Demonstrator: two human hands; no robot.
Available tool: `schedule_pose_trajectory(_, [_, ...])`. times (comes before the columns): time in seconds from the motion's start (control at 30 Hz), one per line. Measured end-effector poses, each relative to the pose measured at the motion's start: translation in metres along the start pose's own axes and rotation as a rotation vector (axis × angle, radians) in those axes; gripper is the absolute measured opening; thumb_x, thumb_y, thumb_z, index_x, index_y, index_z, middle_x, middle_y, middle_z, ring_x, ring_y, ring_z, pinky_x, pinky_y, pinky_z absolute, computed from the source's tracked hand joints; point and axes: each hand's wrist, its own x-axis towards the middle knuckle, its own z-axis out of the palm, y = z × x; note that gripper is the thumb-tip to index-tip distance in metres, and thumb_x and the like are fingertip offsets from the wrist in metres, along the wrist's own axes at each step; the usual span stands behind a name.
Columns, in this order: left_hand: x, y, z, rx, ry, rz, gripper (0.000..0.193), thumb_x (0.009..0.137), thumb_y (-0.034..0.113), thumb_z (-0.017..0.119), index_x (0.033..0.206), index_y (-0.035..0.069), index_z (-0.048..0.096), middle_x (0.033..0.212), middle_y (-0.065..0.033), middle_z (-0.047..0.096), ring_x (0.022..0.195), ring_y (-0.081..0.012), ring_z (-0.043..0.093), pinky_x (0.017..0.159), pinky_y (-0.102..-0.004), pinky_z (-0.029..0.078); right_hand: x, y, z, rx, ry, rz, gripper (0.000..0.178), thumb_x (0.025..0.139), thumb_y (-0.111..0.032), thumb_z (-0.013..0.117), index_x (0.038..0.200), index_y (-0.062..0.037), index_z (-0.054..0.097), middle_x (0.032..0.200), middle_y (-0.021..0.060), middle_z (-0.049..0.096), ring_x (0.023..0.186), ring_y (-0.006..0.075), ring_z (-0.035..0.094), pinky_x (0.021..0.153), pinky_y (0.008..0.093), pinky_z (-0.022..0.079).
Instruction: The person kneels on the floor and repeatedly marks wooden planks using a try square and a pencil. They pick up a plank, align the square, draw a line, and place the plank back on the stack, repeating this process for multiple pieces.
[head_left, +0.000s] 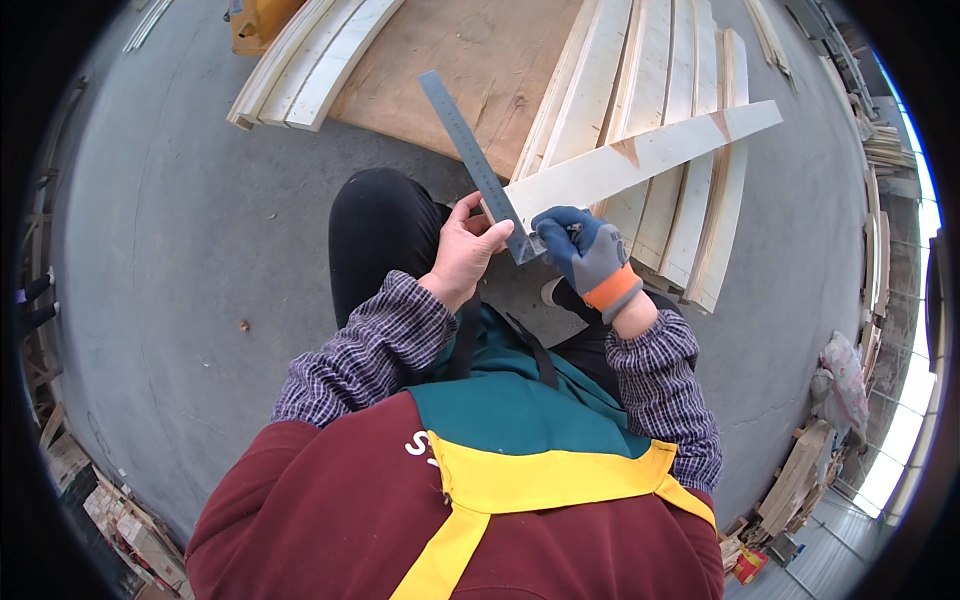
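1. head view: bare left hand (462, 250) is pinching the metal square (467, 150) across the near end of the pale board (660, 152).
2. gloved right hand (588, 250) is curling beside the square's corner; can't tell if gripping.
3. board is lying ahead-right, long axis running away rightward; right hand's sitting nearer its long edge.

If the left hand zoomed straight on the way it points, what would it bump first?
Probably the ruler: the left hand points up and right at it and seems to touch it. The plank comes next, though depth is unclear.
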Motion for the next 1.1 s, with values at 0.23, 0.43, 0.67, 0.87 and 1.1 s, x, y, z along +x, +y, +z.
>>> schedule_pose_trajectory(0.23, [-0.002, 0.000, -0.003, 0.052, 0.012, -0.061, 0.065, 0.086, 0.010, 0.070, 0.141, 0.005, 0.035, 0.109, -0.0068, 0.064, 0.088, -0.0103, 0.058, 0.077, -0.0257, 0.048, -0.014, 0.009, -0.015, -0.344, 0.209, -0.466, 0.035, 0.085, -0.005, 0.063, 0.119, -0.0110, 0.062, 0.102, 0.0103, 0.069, 0.092, 0.0242, 0.065, 0.078, 0.0367, 0.052])
schedule_pose_trajectory(0.43, [-0.001, -0.005, -0.008, 0.069, -0.074, -0.061, 0.062, 0.092, 0.026, 0.068, 0.143, 0.014, 0.034, 0.120, -0.0056, 0.060, 0.102, -0.0147, 0.060, 0.087, -0.0325, 0.047, -0.007, 0.048, 0.002, -0.989, 0.318, -0.697, 0.034, 0.079, -0.016, 0.066, 0.113, -0.0178, 0.062, 0.109, 0.0076, 0.067, 0.105, 0.0265, 0.061, 0.086, 0.0427, 0.048])
schedule_pose_trajectory(0.67, [-0.007, -0.006, -0.007, 0.273, -0.152, 0.077, 0.091, 0.086, 0.021, 0.074, 0.152, 0.012, 0.012, 0.142, -0.0088, 0.040, 0.126, -0.0220, 0.047, 0.096, -0.0379, 0.046, -0.025, 0.060, -0.019, -0.393, 0.743, -0.672, 0.026, 0.082, -0.002, 0.066, 0.107, -0.0086, 0.064, 0.090, 0.0110, 0.066, 0.078, 0.0300, 0.064, 0.070, 0.0404, 0.052])
schedule_pose_trajectory(0.87, [0.009, -0.013, 0.001, 0.634, -0.125, 0.364, 0.083, 0.074, 0.003, 0.080, 0.139, 0.002, 0.028, 0.129, -0.0133, 0.048, 0.119, -0.0217, 0.053, 0.099, -0.0354, 0.047, -0.089, 0.090, -0.089, 0.235, 1.322, -0.380, 0.017, 0.097, -0.006, 0.054, 0.112, -0.0046, 0.061, 0.104, 0.0061, 0.068, 0.081, 0.0121, 0.063, 0.070, 0.0287, 0.054])
schedule_pose_trajectory(1.1, [-0.003, 0.022, 0.017, 0.623, -0.119, 0.573, 0.073, 0.069, 0.000, 0.081, 0.129, 0.002, 0.039, 0.117, -0.0108, 0.055, 0.107, -0.0199, 0.060, 0.093, -0.0321, 0.050, -0.120, 0.124, -0.174, -0.688, 1.482, -0.072, 0.026, 0.090, -0.016, 0.063, 0.113, -0.0039, 0.062, 0.097, 0.0174, 0.067, 0.085, 0.0326, 0.065, 0.075, 0.0421, 0.052])
